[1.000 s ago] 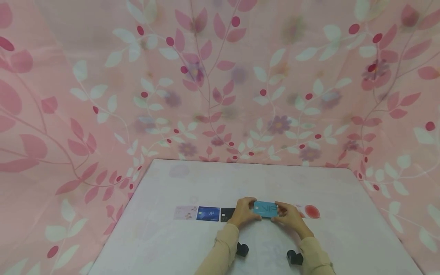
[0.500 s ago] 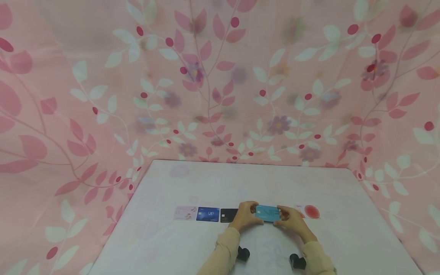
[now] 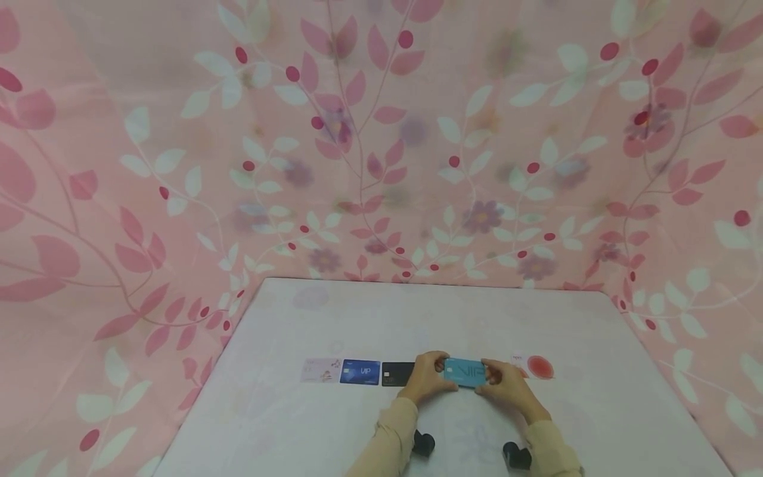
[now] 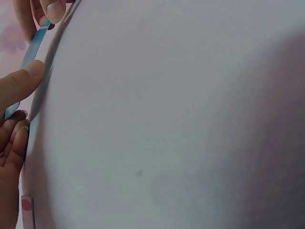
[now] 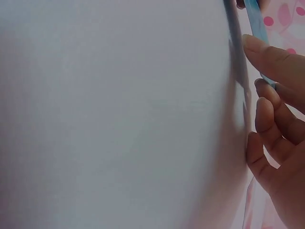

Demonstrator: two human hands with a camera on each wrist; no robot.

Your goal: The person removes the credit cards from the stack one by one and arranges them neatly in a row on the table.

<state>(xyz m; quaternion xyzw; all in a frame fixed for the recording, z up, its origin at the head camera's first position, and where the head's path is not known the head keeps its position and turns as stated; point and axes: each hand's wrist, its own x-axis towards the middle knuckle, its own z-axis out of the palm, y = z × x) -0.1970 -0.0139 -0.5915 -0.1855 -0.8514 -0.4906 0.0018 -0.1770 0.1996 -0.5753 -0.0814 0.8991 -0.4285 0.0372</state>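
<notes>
Between both hands is a teal VIP card (image 3: pixel 465 372), held by its two short ends with its printed face up. My left hand (image 3: pixel 426 379) pinches the left end between thumb and fingers, and my right hand (image 3: pixel 507 384) pinches the right end. In the left wrist view the card (image 4: pixel 32 50) shows nearly edge-on, apart from its shadow on the tabletop. The right wrist view has the right thumb (image 5: pixel 255 44) on the near side of the card (image 5: pixel 258 24). The left hand covers part of a black card (image 3: pixel 396 373).
A blue VIP card (image 3: pixel 360 371) and a pale floral card (image 3: pixel 322 370) continue the row leftward on the white table (image 3: pixel 286 424). Right of the hands lies a white card with a red circle (image 3: pixel 540 367), partly covered. Black wrist mounts (image 3: pixel 424 444) show below the hands.
Both hands have moved slightly toward the person and to the right, carrying the teal card. The grip on both ends stays the same, and the other cards have not moved.
</notes>
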